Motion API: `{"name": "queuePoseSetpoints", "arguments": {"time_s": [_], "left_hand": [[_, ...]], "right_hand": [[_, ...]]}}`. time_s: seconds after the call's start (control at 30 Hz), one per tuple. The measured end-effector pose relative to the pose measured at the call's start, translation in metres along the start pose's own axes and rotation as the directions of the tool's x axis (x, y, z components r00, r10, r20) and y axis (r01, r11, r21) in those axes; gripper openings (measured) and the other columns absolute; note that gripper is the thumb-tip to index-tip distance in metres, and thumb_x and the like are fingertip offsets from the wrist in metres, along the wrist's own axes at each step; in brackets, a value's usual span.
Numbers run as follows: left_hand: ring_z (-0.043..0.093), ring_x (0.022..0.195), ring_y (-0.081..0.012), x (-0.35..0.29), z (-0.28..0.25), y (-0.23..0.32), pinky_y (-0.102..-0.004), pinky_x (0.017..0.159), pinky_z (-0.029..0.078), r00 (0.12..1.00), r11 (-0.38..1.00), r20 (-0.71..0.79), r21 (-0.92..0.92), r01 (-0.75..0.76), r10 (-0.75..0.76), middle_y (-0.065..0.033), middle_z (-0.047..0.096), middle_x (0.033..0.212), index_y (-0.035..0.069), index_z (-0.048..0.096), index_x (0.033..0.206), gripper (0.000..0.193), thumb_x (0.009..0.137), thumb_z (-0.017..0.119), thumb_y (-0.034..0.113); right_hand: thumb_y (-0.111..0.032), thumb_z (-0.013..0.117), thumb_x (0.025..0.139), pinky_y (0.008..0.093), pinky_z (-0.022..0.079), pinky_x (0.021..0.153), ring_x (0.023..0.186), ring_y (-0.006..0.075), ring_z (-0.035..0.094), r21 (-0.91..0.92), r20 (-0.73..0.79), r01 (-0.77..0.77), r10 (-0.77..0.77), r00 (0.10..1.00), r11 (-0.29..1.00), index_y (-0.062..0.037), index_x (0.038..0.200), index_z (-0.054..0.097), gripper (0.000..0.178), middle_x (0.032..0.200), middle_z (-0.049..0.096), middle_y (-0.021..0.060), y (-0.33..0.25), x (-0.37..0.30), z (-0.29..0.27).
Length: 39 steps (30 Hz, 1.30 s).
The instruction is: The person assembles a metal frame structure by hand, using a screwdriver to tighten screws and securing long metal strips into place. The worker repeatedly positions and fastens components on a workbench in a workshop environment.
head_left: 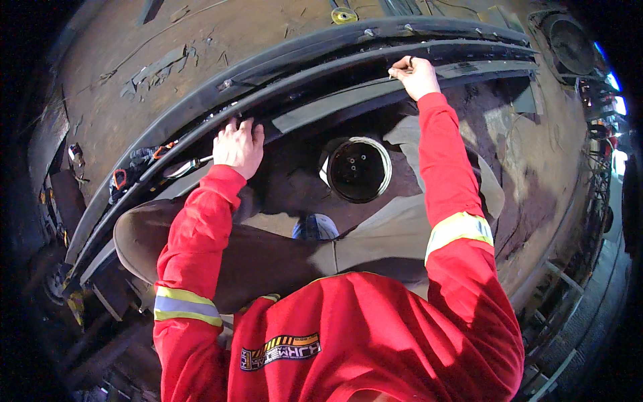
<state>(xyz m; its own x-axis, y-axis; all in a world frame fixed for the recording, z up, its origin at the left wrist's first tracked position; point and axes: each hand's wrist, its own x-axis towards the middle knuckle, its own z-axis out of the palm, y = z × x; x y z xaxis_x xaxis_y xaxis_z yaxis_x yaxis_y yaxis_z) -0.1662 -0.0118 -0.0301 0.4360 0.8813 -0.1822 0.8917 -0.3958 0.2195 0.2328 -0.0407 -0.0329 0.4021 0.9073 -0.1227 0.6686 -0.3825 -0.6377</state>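
Observation:
A long dark metal beam with raised flanges (348, 57) lies across in front of me, several small bolts along its far flange. My left hand (239, 149) rests on the beam's near part, palm down with fingers apart. Farther right, my right hand (416, 77) is held over the beam, thumb and fingertips pinched together. A tiny light-coloured bit shows at those fingertips, too small to name. Left of my left hand, a tool with a pale handle and thin metal shaft (187, 166) lies along the beam. Dark work gloves with orange trim (120, 179) lie farther left.
A round metal container (359, 170) with a few small pieces inside stands between my bent legs. A yellow roll (343, 15) lies beyond the beam. Flat scraps (157, 67) litter the brown floor at far left. A dark round object (569, 43) sits at far right.

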Motion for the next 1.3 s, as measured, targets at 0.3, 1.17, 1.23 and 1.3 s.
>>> {"name": "queuePoseSetpoints", "arguments": {"time_s": [0.3,1.17,1.23,1.3], "left_hand": [[0.064,0.084,-0.0342,0.008,0.006,-0.008,-0.0456,0.074,0.05,0.998,0.999,-0.07,0.054,0.001,0.003,-0.0155,0.064,0.091,0.011,0.063,0.096,0.019,0.089,0.054,0.027],[0.062,0.086,-0.0332,0.006,-0.027,-0.048,-0.0382,0.079,0.05,0.953,0.868,0.055,-0.43,-0.248,0.299,-0.0159,0.064,0.093,0.002,0.066,0.098,0.02,0.078,0.065,0.006],[0.063,0.084,-0.0322,0.005,-0.025,-0.05,-0.0375,0.077,0.05,0.965,0.864,0.081,-0.468,-0.186,0.251,-0.0158,0.065,0.091,0.002,0.067,0.097,0.02,0.077,0.066,0.006],[0.064,0.083,-0.0316,0.006,-0.023,-0.052,-0.037,0.076,0.05,0.972,0.856,0.081,-0.493,-0.155,0.222,-0.0158,0.066,0.09,0.002,0.068,0.096,0.02,0.076,0.067,0.007]], "right_hand": [[-0.017,0.077,0.071,0.0337,0.052,0.071,0.074,0.0204,0.067,-0.127,0.038,-0.088,0.094,0.995,0.988,-0.0069,0.081,0.071,0.015,0.077,0.069,0.0117,-0.006,0.015,0.002],[-0.006,0.07,0.08,0.0278,0.052,0.071,0.075,0.0131,0.065,0.011,0.047,0.136,-0.136,0.99,0.991,-0.0007,0.086,0.066,0.009,0.081,0.069,0.0089,-0.011,-0.008,0.003],[-0.006,0.069,0.081,0.0275,0.051,0.071,0.074,0.0125,0.065,-0.005,0.054,0.121,-0.12,0.991,0.993,-0.0008,0.087,0.066,0.008,0.081,0.069,0.008,-0.015,-0.009,0.005],[-0.006,0.069,0.081,0.0273,0.051,0.07,0.074,0.0122,0.065,0.035,0.056,0.128,-0.13,0.99,0.991,-0.0008,0.086,0.066,0.007,0.081,0.069,0.0077,-0.008,-0.007,0.006]]}}
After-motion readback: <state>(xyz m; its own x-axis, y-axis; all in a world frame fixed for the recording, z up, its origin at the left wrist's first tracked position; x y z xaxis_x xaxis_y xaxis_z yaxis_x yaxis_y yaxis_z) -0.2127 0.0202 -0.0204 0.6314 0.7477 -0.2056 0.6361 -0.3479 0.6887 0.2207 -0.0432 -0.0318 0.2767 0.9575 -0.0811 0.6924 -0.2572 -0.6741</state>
